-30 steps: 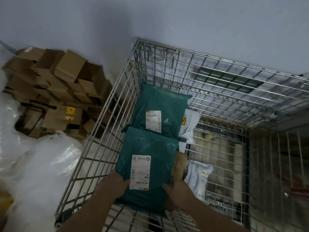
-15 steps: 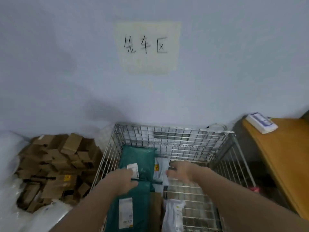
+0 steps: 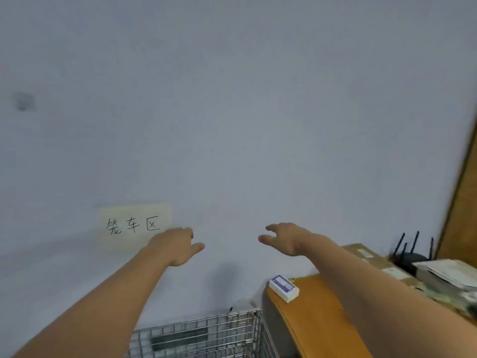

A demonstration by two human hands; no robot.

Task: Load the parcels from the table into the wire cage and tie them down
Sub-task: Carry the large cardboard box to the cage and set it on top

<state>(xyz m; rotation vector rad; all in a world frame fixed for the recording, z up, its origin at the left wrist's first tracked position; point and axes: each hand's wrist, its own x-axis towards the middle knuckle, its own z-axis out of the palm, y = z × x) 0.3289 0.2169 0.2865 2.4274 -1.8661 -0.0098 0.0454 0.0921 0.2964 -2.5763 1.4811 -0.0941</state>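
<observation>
Both bare arms reached forward and up, palms down. The left hand (image 3: 178, 245) and right hand (image 3: 285, 237) were empty, fingers loosely spread and slightly curled, thumbs pointing toward each other, well apart.

Wire cage and table, seen over my arms

My silver wire cage (image 3: 206, 334) stands against the wall, only its top rim showing; the orange-brown table (image 3: 322, 319) sits just right of it, parcels hidden.

Silver wire cage (image 3: 206, 332); orange-brown table (image 3: 317, 319); white-blue box (image 3: 284, 288).
</observation>
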